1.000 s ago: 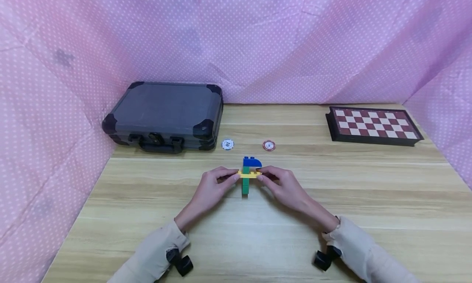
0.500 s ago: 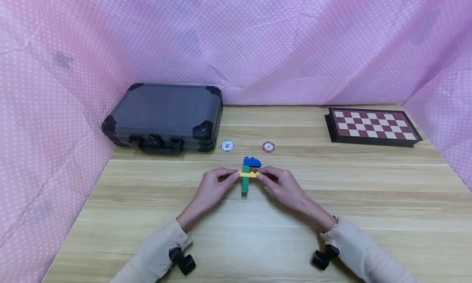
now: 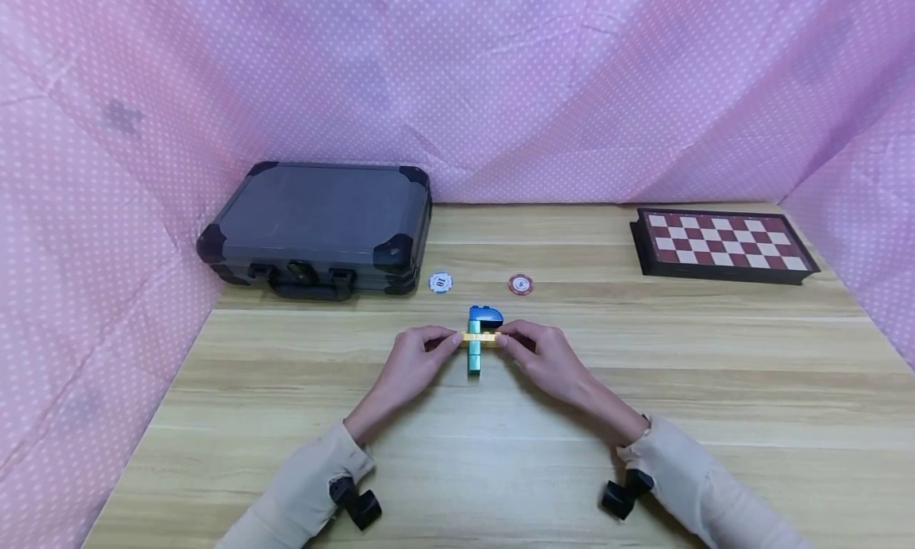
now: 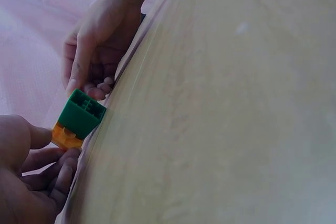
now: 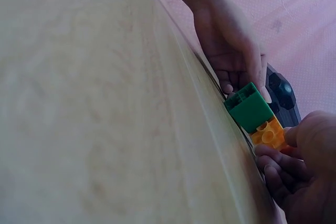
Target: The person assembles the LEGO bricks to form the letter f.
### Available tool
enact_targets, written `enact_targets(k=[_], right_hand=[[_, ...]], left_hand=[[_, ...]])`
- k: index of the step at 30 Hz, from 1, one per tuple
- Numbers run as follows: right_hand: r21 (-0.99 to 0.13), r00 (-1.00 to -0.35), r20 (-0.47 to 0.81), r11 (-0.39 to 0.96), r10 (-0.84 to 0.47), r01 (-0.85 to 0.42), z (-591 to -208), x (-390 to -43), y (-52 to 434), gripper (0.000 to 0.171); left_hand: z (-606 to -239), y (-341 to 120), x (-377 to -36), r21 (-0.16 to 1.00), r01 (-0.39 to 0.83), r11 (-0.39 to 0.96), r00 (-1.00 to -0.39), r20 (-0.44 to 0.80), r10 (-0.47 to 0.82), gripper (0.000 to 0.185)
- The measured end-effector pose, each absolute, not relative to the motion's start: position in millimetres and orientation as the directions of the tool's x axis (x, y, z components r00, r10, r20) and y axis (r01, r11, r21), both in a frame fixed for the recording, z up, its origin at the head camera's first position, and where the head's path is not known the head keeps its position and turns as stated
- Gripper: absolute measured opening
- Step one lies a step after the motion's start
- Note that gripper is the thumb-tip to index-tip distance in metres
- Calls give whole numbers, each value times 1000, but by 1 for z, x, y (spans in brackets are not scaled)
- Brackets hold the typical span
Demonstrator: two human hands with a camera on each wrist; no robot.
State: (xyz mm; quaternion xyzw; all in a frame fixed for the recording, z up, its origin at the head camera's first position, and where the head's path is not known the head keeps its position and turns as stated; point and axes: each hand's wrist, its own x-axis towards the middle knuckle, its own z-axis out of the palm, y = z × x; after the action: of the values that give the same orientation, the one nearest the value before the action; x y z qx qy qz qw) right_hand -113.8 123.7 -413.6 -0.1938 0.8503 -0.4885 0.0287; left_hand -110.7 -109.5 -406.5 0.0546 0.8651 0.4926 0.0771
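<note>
In the head view, a small toy brick model is held over the middle of the table. Its upright is a stack of green bricks (image 3: 475,362), with a yellow brick (image 3: 488,337) lying across it and a blue curved brick (image 3: 486,316) at the far end. My left hand (image 3: 411,368) pinches the yellow brick's left end between thumb and fingers. Its right end is pinched by my right hand (image 3: 549,365). Both wrist views look at the hollow underside of the lowest green brick (image 4: 81,116), beside the yellow brick (image 5: 269,135); the blue brick is hidden there.
Beyond the hands lie a white-and-blue poker chip (image 3: 441,282) and a red poker chip (image 3: 521,284). A grey hard case (image 3: 322,215) stands back left, a folded chessboard box (image 3: 725,243) back right. Pink dotted cloth (image 3: 500,80) hangs behind the wooden table (image 3: 500,469).
The brick model has shifted slightly left and tilted a little, and its faces catch more light. Both hands keep their pinch on the yellow brick.
</note>
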Motion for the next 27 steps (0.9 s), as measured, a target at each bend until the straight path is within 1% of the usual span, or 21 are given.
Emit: enact_targets(k=[8, 21, 27], right_hand=[[-839, -926, 119, 463, -358, -287, -413, -114, 123, 17], [-832, -929, 109, 479, -353, -279, -413, -115, 121, 20], [-832, -935, 72, 495, -348, -248, -412, -115, 123, 23]], left_hand=[[-404, -109, -112, 839, -16, 544, -981, -119, 156, 24], [-401, -110, -114, 835, -36, 549, -979, -141, 150, 23], [-401, -109, -114, 836, -43, 547, -978, -147, 149, 23]])
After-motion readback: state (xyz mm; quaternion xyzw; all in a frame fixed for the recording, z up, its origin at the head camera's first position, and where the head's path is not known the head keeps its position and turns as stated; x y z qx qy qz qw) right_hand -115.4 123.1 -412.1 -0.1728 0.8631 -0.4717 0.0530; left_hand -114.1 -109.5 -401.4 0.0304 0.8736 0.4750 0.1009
